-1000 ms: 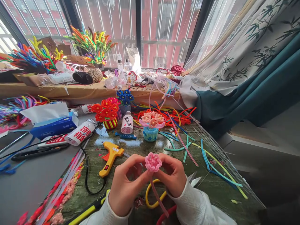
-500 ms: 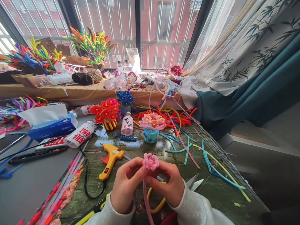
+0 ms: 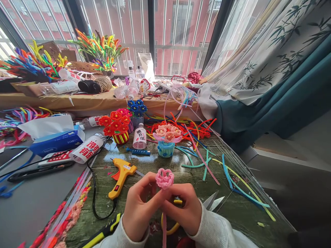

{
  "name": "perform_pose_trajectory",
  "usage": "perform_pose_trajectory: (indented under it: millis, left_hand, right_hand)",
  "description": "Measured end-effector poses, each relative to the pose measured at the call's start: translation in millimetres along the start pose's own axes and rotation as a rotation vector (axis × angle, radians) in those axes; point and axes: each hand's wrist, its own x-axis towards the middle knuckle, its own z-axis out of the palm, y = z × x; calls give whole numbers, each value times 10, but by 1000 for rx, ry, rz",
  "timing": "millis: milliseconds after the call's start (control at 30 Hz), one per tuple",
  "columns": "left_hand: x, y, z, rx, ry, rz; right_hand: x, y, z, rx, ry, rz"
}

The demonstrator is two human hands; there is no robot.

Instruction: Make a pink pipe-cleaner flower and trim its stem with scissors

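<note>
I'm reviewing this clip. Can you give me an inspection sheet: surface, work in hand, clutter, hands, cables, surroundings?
Surface: dark green wood-grain tabletop, with shiny patches near the middle.
Work in hand: fuzzy pink flower, bloom up, its pink stem hanging below the fingers.
Clutter: red fuzzy strips heaped at the back; glue gun lying on its side; scissors beside the right wrist, blades apart, handles hidden.
Hands: left hand and right hand both pinch the flower below its bloom.
Cables: black cord loops across the tabletop from the glue gun's handle.
Surroundings: barred window ahead, teal curtain at right.
</note>
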Motion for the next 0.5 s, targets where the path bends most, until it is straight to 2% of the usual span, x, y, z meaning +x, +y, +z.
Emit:
perform_pose_trajectory:
  millis: [200,400,500]
  left_hand:
    - [-24,-50,28,-70,110,56]
    - [-16,-71,16,-176,114,153]
    - [-24,-88,29,-250,98,147]
  right_hand:
    - [-1,-22,-14,35,-16,21]
    - [-19,36,1,90,-23,57]
    - [-18,66,6,102,-22,50]
